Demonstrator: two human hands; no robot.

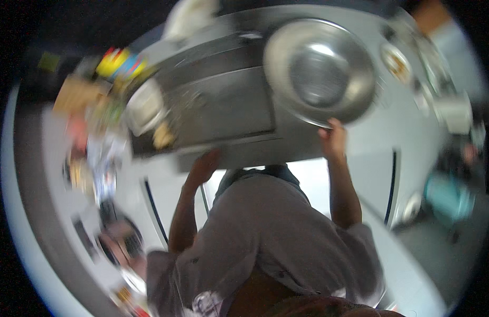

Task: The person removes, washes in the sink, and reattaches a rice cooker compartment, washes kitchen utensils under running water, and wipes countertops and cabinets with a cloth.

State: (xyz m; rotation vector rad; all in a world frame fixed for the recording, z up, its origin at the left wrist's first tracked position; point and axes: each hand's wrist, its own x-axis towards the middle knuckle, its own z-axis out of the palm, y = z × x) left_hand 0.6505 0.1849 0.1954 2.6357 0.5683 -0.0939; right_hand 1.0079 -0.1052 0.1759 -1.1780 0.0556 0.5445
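A large stainless steel bowl (pixel 319 73) is at the right end of the sink, partly over the pale countertop. My right hand (pixel 334 140) grips its near rim, thumb and fingers at the edge. Left of the bowl is the metal sink (pixel 228 107), its basin dark with some wet shine. My left hand (pixel 205 166) is by the sink's front edge, blurred; I cannot make out its fingers or whether it touches the edge. At the sink's left end is a white container (pixel 146 107), with a yellowish lump (pixel 163 135), perhaps a sponge, just in front of it.
A yellow, red and blue package (pixel 121 65) and a brown box (pixel 76 95) crowd the back left. Several blurred items line the left counter, with a round dark pan or appliance (pixel 121 241) below. A plate with food (pixel 395 63) sits right of the bowl; a teal container (pixel 448 198) stands far right.
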